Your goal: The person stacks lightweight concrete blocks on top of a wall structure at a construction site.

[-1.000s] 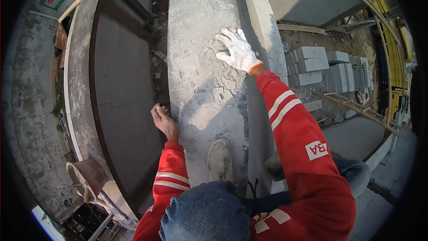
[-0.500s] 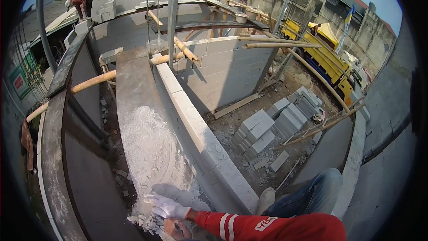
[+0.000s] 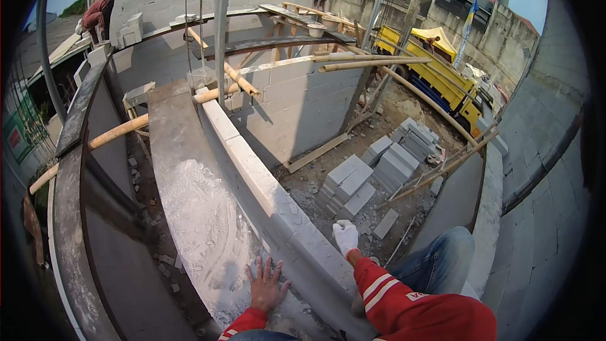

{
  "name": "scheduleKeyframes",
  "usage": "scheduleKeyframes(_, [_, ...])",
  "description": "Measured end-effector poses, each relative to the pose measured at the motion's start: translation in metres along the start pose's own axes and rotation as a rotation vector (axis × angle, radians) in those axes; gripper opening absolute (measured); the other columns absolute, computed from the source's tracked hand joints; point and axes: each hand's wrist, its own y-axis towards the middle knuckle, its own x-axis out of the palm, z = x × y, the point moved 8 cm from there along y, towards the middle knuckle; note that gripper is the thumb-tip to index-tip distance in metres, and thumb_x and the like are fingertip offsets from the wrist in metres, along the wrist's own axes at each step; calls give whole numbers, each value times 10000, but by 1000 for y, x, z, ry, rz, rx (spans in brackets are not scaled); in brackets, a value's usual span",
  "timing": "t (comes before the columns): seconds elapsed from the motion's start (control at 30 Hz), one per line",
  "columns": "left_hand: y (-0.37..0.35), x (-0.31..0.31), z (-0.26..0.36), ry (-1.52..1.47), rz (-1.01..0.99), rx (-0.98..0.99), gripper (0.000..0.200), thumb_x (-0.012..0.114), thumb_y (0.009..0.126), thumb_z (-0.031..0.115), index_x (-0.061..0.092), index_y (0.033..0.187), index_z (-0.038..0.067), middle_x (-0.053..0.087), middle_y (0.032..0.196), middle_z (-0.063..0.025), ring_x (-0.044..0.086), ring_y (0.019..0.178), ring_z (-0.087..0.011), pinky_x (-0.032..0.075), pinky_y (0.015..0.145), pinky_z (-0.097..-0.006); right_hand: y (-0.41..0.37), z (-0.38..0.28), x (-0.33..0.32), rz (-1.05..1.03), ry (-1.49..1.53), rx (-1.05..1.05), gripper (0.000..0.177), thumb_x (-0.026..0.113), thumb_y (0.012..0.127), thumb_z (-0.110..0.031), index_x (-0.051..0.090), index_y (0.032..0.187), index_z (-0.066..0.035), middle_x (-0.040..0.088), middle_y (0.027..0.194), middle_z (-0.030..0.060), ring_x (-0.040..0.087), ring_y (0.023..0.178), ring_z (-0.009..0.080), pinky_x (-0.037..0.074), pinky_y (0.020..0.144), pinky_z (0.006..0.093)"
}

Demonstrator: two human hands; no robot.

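Note:
My bare left hand (image 3: 266,287) lies flat with spread fingers on the long plank (image 3: 169,112), at the edge of a patch of pale powder (image 3: 199,215). My right hand (image 3: 346,237), in a white glove, is curled closed above the right side of the block wall (image 3: 270,197). Its fingers are bent inward, so I cannot see whether anything is inside. White dust and swirl marks cover the near half of the plank, which runs alongside the wall. My bent knee (image 3: 442,259) in blue jeans is at the right.
Stacked grey blocks (image 3: 347,180) stand on the ground below, right of the wall. A bamboo pole (image 3: 120,131) crosses the plank's far part near a metal post (image 3: 222,31). A yellow truck (image 3: 435,82) is beyond. Two people work at the back, another by the truck.
My gloved right hand has lifted off the powder, moved right past the wall and closed. My left hand has opened out flat on the plank. The view has shifted slightly right.

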Motion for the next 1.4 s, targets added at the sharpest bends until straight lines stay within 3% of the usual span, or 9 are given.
scheduleKeyframes(0.07, [2, -9, -6, 29, 16, -65, 707, 532, 902, 573, 385, 1508, 240, 221, 1611, -143, 96, 1499, -393, -3, 1132, -697, -14, 14, -10, -30, -28, 94, 321, 648, 814, -264, 713, 1028, -34, 722, 943, 184, 702, 895, 308, 536, 809, 367])
scheduleKeyframes(0.5, [-7, -62, -132, 44, 69, -583, 649, 506, 941, 453, 344, 1530, 236, 132, 1640, -118, 8, 1514, -365, -59, 1138, -674, -92, -5, 14, -276, -103, -6, 316, 621, 864, -260, 694, 1037, -7, 710, 997, 205, 689, 946, 340, 530, 846, 390])
scheduleKeyframes(0.6, [-6, -63, -132, 97, 128, -599, 686, 519, 934, 459, 308, 1544, 228, 121, 1640, -124, 2, 1514, -363, -58, 1142, -666, -96, 0, 28, -289, -92, -51, 321, 619, 868, -266, 689, 1048, -11, 707, 1016, 205, 687, 957, 343, 530, 848, 393])
scheduleKeyframes(0.83, [55, -30, -44, 12, 73, -209, 759, 554, 910, 518, 299, 1543, 188, 151, 1635, -116, 40, 1514, -354, -46, 1153, -655, -130, -32, 56, -425, -76, -127, 344, 635, 866, -311, 674, 1053, -25, 701, 1030, 193, 663, 986, 357, 515, 870, 424])
scheduleKeyframes(1.0, [75, -23, -77, 50, 16, -295, 774, 501, 922, 573, 250, 1562, 218, 153, 1635, -110, 23, 1515, -349, -49, 1162, -640, -151, -47, 64, -490, -79, -171, 346, 631, 871, -313, 665, 1073, -34, 696, 1015, 201, 657, 979, 370, 513, 858, 435])
scheduleKeyframes(1.1, [74, -33, -120, 78, 128, -378, 752, 488, 922, 580, 293, 1548, 212, 195, 1626, -110, 61, 1511, -357, -37, 1154, -657, -160, -39, 66, -525, -105, -191, 341, 630, 873, -312, 664, 1073, -38, 694, 1006, 205, 653, 974, 377, 512, 854, 440])
scheduleKeyframes(1.27, [40, -75, -208, 120, 142, -726, 719, 432, 955, 570, 256, 1561, 226, 210, 1622, -99, 67, 1509, -358, 1, 1152, -664, -157, -29, 57, -570, -181, -179, 364, 608, 879, -318, 668, 1087, -24, 698, 1043, 194, 660, 1007, 349, 512, 888, 408])
scheduleKeyframes(1.33, [5, -97, -240, 48, 120, -1068, 692, 421, 974, 535, 232, 1567, 231, 186, 1628, -100, 54, 1511, -358, 38, 1149, -668, -152, -18, 57, -528, -175, -155, 362, 614, 875, -321, 670, 1082, -29, 696, 1030, 199, 661, 993, 354, 512, 888, 408])
scheduleKeyframes(1.4, [-16, -101, -247, 115, 200, -1127, 693, 438, 975, 505, 230, 1566, 210, 172, 1631, -100, 48, 1511, -360, 49, 1145, -674, -149, -9, 60, -515, -169, -142, 363, 615, 874, -322, 671, 1083, -31, 696, 1026, 201, 663, 988, 356, 513, 887, 406])
